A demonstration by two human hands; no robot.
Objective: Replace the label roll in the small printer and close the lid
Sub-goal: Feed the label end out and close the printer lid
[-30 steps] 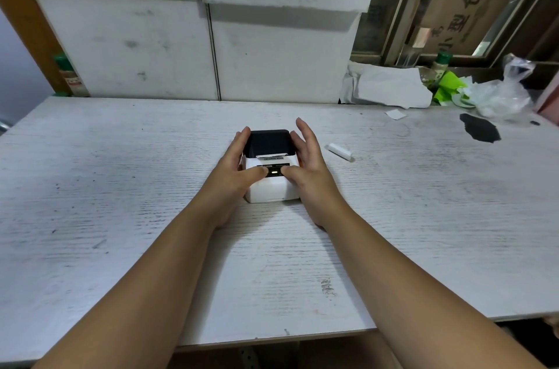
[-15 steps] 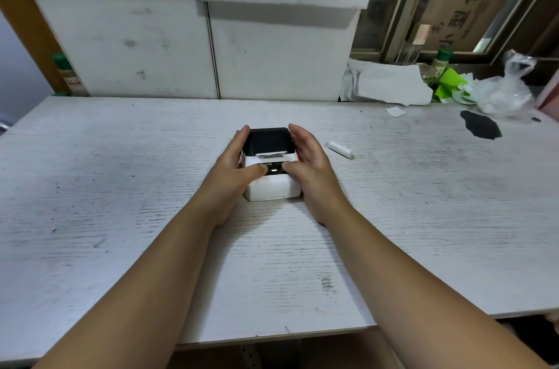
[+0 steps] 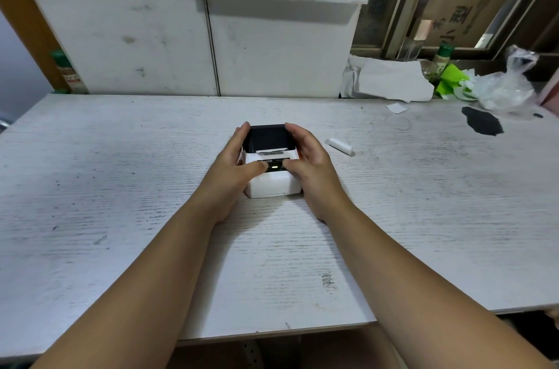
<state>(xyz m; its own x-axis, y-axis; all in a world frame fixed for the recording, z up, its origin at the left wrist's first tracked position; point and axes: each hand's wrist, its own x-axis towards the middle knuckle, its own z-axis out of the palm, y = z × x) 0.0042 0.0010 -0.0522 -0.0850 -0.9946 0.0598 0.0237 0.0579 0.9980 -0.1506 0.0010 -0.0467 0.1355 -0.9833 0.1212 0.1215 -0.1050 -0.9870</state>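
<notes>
A small white printer [image 3: 273, 184] with a black lid [image 3: 267, 138] stands in the middle of the table. A green light glows on its front panel. My left hand [image 3: 233, 163] clasps its left side, thumb on the panel. My right hand [image 3: 311, 163] clasps the right side, fingers curled over the lid's edge, thumb on the panel. The lid lies down on the body, with a strip of white label showing at its front edge. A white paper roll core [image 3: 339, 146] lies on the table to the right of the printer.
The white wooden table [image 3: 121, 187] meets white wall panels at the back. At the back right lie crumpled paper [image 3: 390, 81], a green-capped bottle [image 3: 442, 58], green scraps, a plastic bag [image 3: 508, 87] and a dark patch [image 3: 482, 124]. A small paper scrap [image 3: 397, 108] lies nearby.
My right fingers have curled from upright onto the lid's right edge. My left fingers have closed in on the left side. The printer stays in place.
</notes>
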